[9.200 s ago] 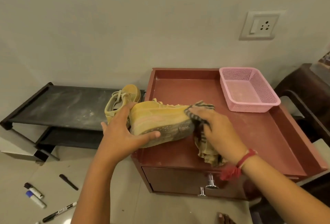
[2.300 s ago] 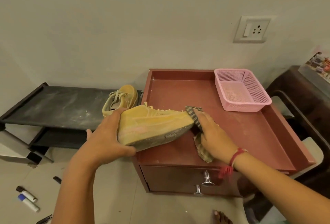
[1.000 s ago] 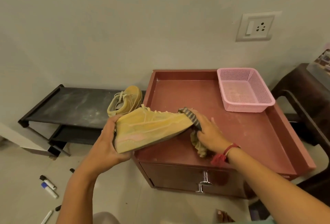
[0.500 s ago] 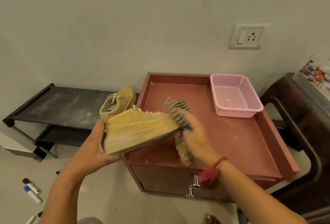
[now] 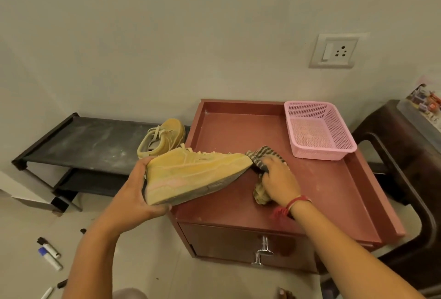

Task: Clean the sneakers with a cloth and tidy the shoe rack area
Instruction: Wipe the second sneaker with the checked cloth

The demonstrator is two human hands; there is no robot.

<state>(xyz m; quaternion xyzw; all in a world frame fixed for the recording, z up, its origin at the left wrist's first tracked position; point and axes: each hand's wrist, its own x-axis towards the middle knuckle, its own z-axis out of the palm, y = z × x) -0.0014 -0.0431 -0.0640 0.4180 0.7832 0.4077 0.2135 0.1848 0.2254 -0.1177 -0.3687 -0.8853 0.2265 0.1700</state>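
Wipe step in hand: sneaker heel is gripped by left hand; cloth is clenched in right hand at toe. Next: sole/sides to be wiped w/ firm strokes.

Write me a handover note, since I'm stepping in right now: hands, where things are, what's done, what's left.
Left hand: grips the heel of the held sneaker, lifted over the cabinet's front left corner.
Right hand: presses the striped cloth against that sneaker's toe.
Second sneaker sits on the black shoe rack, beside the cabinet.
Done: nothing clearly finished; the held sneaker looks dusty.
Left: finish wiping both sneakers; pick up the markers from the floor; rack top looks dusty.
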